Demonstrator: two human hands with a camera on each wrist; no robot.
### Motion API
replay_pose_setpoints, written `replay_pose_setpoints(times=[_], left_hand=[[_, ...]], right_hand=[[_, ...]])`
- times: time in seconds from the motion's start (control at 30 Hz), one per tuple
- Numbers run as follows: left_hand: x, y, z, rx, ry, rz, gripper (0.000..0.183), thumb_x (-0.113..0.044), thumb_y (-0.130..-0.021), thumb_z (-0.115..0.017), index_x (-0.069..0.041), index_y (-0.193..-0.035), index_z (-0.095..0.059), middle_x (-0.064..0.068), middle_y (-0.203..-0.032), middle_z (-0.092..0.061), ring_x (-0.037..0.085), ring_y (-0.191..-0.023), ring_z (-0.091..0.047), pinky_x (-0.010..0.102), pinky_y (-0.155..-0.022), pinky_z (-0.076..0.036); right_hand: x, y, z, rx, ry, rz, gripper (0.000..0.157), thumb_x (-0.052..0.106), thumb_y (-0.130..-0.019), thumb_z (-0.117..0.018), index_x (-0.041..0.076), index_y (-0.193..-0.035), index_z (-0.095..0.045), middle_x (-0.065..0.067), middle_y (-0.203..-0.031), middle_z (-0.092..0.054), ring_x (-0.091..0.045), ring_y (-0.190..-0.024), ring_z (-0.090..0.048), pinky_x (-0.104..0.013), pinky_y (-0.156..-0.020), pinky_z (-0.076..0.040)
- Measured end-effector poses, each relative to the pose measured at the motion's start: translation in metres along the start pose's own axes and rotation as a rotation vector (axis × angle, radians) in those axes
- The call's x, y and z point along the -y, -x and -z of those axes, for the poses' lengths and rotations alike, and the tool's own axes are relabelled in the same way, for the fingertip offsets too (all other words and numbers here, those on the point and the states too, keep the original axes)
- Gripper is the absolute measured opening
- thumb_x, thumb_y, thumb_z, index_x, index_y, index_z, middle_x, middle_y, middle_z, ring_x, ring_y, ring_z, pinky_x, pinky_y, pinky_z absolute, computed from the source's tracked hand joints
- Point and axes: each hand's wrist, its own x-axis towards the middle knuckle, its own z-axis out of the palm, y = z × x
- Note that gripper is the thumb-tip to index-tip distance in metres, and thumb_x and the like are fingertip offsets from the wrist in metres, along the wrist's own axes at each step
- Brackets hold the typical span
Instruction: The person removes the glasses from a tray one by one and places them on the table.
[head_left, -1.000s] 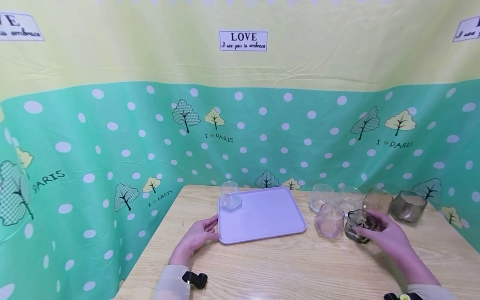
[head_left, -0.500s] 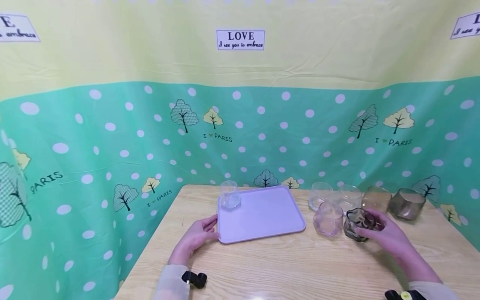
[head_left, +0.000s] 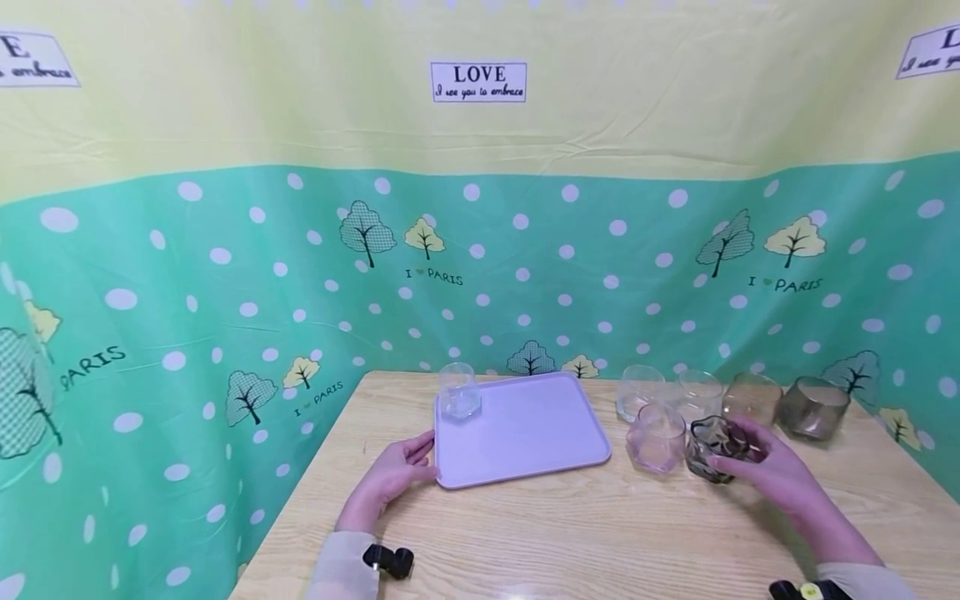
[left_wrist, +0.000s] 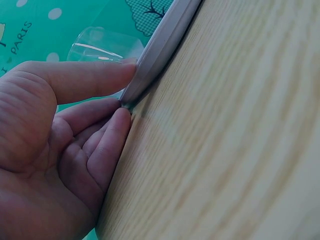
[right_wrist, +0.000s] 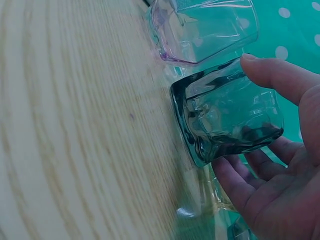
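My right hand point(head_left: 772, 462) holds a smoky dark drinking glass point(head_left: 707, 450) with a wavy shape, thumb on one side and fingers on the other. In the right wrist view the same dark glass point(right_wrist: 225, 112) is upright at the table surface, and the thumb touches its rim. A pink-tinted glass point(head_left: 655, 446) stands just left of it. My left hand point(head_left: 393, 473) grips the left edge of a lilac tray point(head_left: 525, 433), its thumb on the tray's rim point(left_wrist: 155, 55). A clear glass point(head_left: 460, 400) stands in the tray's back left corner.
Behind the dark glass stand two clear glasses point(head_left: 640, 400) point(head_left: 699, 400), an amber-tinted glass point(head_left: 752, 400) and a smoky grey glass point(head_left: 813, 412). The wooden table point(head_left: 525, 533) ends at a patterned green and yellow curtain point(head_left: 480, 250).
The head view has shifted slightly. Both hands, the tray and the glasses stay essentially where they were.
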Motion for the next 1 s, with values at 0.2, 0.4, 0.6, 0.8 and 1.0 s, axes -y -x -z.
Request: replay_pose_setpoints(times=[0.2,0.4,0.6,0.8,1.0], left_hand=[[0.001,0.001,0.001,0.000,-0.004,0.000,0.080,0.004,-0.084,-0.083,0.007,-0.156,-0.048,0.025,-0.160,-0.048,0.042,-0.147,-0.047,0.048,-0.120,-0.045],[0.002,0.000,0.001,0.003,-0.003,-0.012,0.080,0.003,-0.084,-0.084,0.007,-0.156,-0.048,0.024,-0.160,-0.049,0.042,-0.146,-0.049,0.048,-0.119,-0.046],[0.003,0.000,0.002,0.015,-0.005,-0.024,0.080,0.004,-0.085,-0.083,0.009,-0.156,-0.046,0.026,-0.161,-0.047,0.043,-0.147,-0.047,0.048,-0.120,-0.045],[0.004,-0.001,0.002,0.021,-0.005,-0.025,0.081,0.003,-0.084,-0.083,0.010,-0.156,-0.046,0.026,-0.161,-0.046,0.043,-0.148,-0.046,0.048,-0.120,-0.044],[0.003,-0.001,0.002,0.028,-0.010,-0.030,0.081,0.003,-0.084,-0.082,0.011,-0.156,-0.045,0.028,-0.162,-0.044,0.043,-0.148,-0.045,0.048,-0.121,-0.044]], right_hand=[[0.001,-0.001,0.000,0.032,0.001,0.022,0.112,0.024,-0.095,-0.083,0.003,-0.171,-0.003,-0.044,-0.166,-0.014,-0.068,-0.146,-0.023,-0.086,-0.114,-0.022],[0.007,0.000,-0.001,-0.003,0.029,0.067,0.112,0.034,-0.098,-0.080,0.011,-0.172,0.002,-0.038,-0.171,-0.008,-0.068,-0.150,-0.012,-0.090,-0.111,-0.016],[0.019,0.004,-0.003,-0.151,0.101,0.047,0.107,0.048,-0.101,-0.073,0.010,-0.172,-0.003,-0.034,-0.173,-0.005,-0.073,-0.143,-0.022,-0.089,-0.106,-0.030],[0.037,0.010,-0.013,-0.381,0.130,0.088,0.101,0.046,-0.097,-0.080,0.015,-0.172,-0.020,-0.029,-0.175,-0.009,-0.073,-0.135,-0.035,-0.088,-0.096,-0.040],[0.062,0.018,-0.033,-0.557,0.116,0.228,0.087,0.028,-0.093,-0.086,0.013,-0.165,-0.039,-0.014,-0.174,-0.024,-0.059,-0.144,-0.036,-0.084,-0.112,-0.032]])
